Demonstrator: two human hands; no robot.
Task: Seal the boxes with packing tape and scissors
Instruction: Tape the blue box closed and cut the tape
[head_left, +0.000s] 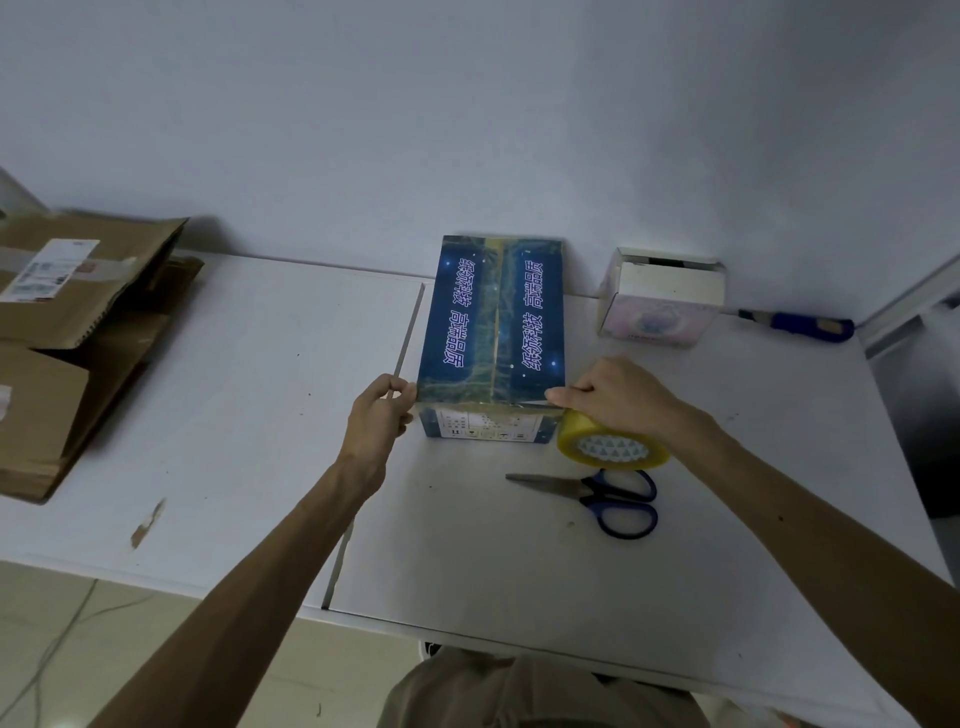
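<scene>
Head view: scissors beside tape roll, near blue box; brown cartons left.

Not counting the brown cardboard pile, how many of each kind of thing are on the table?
Boxes: 2 (blue box, pink box)
Tape roll: 1
Scissors: 1
Blue-handled tool: 1
Total: 5

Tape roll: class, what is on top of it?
The right hand grips the tape roll from above, fingers reaching the blue box's near edge. It covers the roll's top; any loose tape end is hidden.
</scene>
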